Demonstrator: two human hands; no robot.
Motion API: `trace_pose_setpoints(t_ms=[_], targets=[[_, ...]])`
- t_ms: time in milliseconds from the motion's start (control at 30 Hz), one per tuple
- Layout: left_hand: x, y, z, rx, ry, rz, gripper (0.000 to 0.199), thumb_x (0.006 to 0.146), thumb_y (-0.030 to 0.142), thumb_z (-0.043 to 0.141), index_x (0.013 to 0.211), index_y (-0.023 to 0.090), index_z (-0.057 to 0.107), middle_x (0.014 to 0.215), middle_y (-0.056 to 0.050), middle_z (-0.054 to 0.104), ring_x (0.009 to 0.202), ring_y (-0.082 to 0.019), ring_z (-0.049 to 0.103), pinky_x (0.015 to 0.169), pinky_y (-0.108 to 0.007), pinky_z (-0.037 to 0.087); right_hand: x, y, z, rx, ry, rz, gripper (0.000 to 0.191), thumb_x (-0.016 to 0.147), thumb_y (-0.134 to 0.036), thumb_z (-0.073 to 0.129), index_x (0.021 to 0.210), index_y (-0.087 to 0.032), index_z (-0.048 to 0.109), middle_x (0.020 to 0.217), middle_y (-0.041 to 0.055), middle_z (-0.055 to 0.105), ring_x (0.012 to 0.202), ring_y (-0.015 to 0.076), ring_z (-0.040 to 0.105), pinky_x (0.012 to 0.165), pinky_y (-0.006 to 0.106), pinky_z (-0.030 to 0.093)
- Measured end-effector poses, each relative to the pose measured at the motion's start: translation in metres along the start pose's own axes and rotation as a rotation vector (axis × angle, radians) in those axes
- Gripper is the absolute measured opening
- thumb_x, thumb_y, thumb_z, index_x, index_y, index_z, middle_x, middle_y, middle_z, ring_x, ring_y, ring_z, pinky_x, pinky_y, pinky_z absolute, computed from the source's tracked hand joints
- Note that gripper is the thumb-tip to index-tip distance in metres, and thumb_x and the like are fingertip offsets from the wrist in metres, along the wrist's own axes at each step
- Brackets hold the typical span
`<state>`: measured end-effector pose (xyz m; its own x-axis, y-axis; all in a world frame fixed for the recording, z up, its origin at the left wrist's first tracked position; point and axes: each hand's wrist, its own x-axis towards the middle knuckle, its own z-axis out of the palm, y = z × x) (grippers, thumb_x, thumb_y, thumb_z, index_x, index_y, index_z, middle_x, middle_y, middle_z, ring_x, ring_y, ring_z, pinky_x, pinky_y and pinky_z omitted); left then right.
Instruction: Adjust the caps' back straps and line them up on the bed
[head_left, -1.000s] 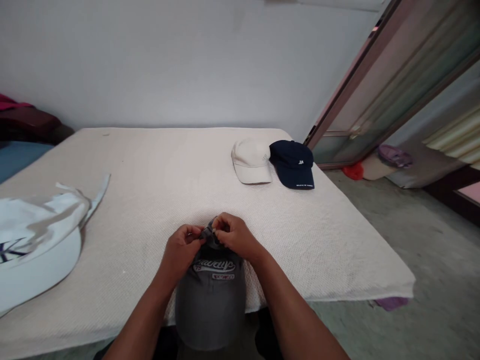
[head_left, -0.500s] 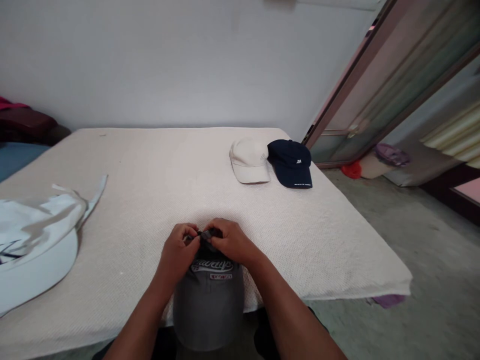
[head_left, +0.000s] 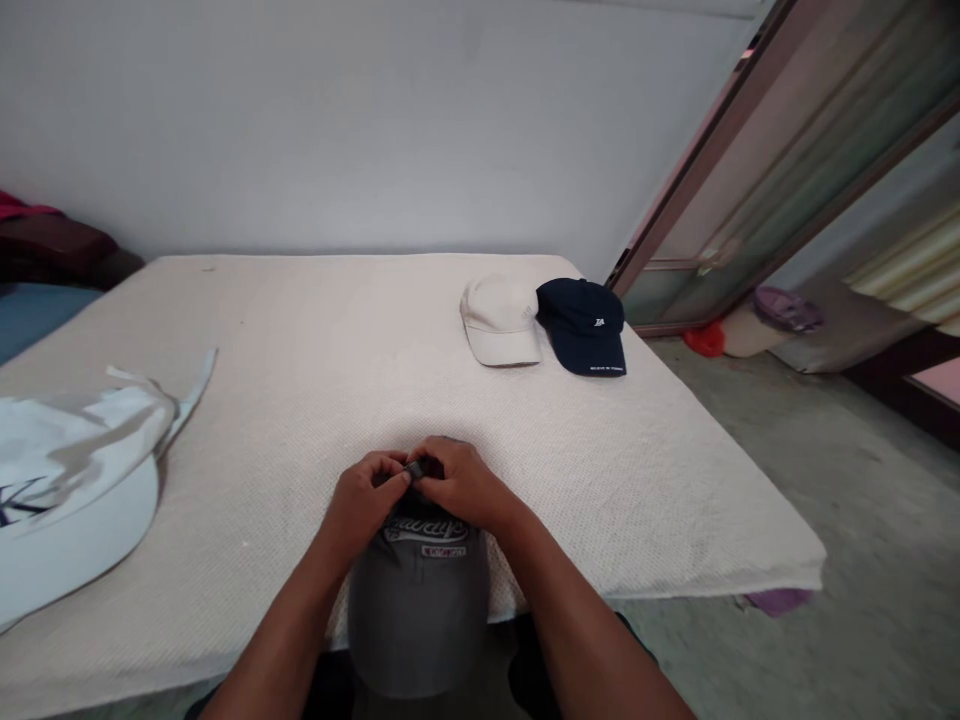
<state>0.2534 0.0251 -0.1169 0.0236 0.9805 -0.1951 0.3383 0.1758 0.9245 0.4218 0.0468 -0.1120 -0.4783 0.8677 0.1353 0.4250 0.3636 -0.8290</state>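
A dark grey baseball cap (head_left: 418, 625) lies at the near edge of the bed, its brim toward me and overhanging the edge. White script lettering and a small label show on its front. My left hand (head_left: 369, 500) pinches the cap's dark strap at the far end, thumb against fingers. Close beside it, my right hand (head_left: 459, 485) grips the other part of the strap. A small dark piece, perhaps the buckle, shows between the fingertips; the rest of the strap is hidden by my fingers.
A cream cap (head_left: 500, 325) and a navy cap (head_left: 583, 325) sit side by side at the back right of the white-covered bed (head_left: 315, 340). At the left lies a white cap (head_left: 82, 500) with loose straps. Beyond the right edge, a bin (head_left: 765, 320) stands on the floor.
My left hand has shifted slightly right, closer to my right hand, and its fingertips now meet the small dark piece. The caps on the bed have not moved.
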Motion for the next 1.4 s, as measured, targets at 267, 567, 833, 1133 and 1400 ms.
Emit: trace_pose_setpoints(t_ms=[267,567,833,1133,1400], targets=[[-0.001,0.004,0.001,-0.068,0.005,-0.058,0.011,0.070,0.027,0.059,0.067,0.017,0.057,0.093,-0.007,0.065,0.077,-0.017,0.057,0.070,-0.030,0.041,0.000,-0.001,-0.003,0.031,-0.038,-0.018,0.023,0.072,-0.013,0.059,0.094,-0.019,0.060,0.089,0.0023,0.065,0.080,0.0147,0.056,0.072,0.027,0.040],[0.000,-0.003,0.001,-0.102,-0.018,-0.104,0.014,0.071,0.031,0.059,0.068,0.017,0.058,0.062,0.002,0.055,0.058,-0.013,0.047,0.056,-0.025,0.036,0.000,-0.001,-0.001,0.115,-0.031,-0.095,0.030,0.072,-0.008,0.057,0.100,-0.020,0.060,0.098,0.0030,0.064,0.090,0.0154,0.057,0.082,0.029,0.041],[0.003,-0.006,-0.001,-0.111,-0.062,-0.109,0.015,0.071,0.030,0.059,0.072,0.016,0.062,0.066,0.000,0.059,0.062,-0.014,0.050,0.059,-0.026,0.037,0.000,0.001,0.000,0.124,-0.027,-0.098,0.026,0.073,-0.009,0.059,0.098,-0.019,0.061,0.096,0.0023,0.065,0.088,0.0143,0.057,0.081,0.028,0.041],[0.002,-0.005,-0.001,-0.126,-0.069,-0.132,0.016,0.070,0.031,0.057,0.062,0.017,0.053,0.055,0.004,0.049,0.052,-0.012,0.044,0.051,-0.024,0.032,-0.001,-0.001,0.002,0.090,-0.005,-0.068,0.023,0.075,-0.012,0.061,0.097,-0.019,0.062,0.096,0.0027,0.065,0.088,0.0145,0.056,0.081,0.028,0.040],[-0.001,-0.001,0.000,-0.149,-0.023,-0.127,0.016,0.070,0.028,0.055,0.059,0.018,0.050,0.053,0.004,0.050,0.049,-0.012,0.043,0.049,-0.023,0.031,0.000,-0.005,0.003,0.063,0.011,-0.028,0.017,0.077,-0.014,0.060,0.092,-0.019,0.062,0.090,0.0022,0.064,0.083,0.0141,0.055,0.076,0.027,0.039]])
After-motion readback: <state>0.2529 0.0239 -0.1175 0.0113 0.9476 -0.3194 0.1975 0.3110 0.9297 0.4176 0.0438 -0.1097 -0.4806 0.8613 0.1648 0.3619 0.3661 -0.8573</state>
